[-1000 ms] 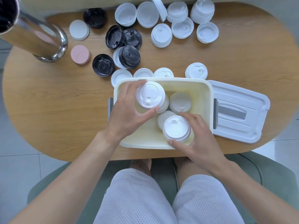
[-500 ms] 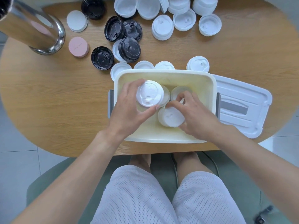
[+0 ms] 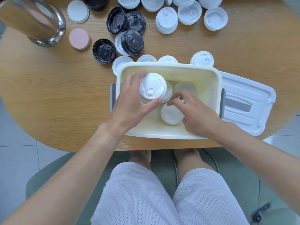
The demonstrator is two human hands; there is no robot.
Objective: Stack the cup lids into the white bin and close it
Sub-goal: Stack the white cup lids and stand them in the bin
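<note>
Nearest us, our right hand (image 3: 197, 116) rests inside the white bin (image 3: 168, 133), fingers seemingly touching a lid stack (image 3: 170, 115), grip unclear. Our left hand (image 3: 133, 103) grasps a white lid stack (image 3: 152, 88). Beyond, loose lids (image 3: 167, 20) litter the worktop (image 3: 56, 95).

Right hand (image 3: 197, 114) now inside bin (image 3: 215, 82)

No readable text: embossed marks on white lid (image 3: 153, 88), black lids (image 3: 132, 42) & pink lid (image 3: 79, 38) too blurred.
</note>
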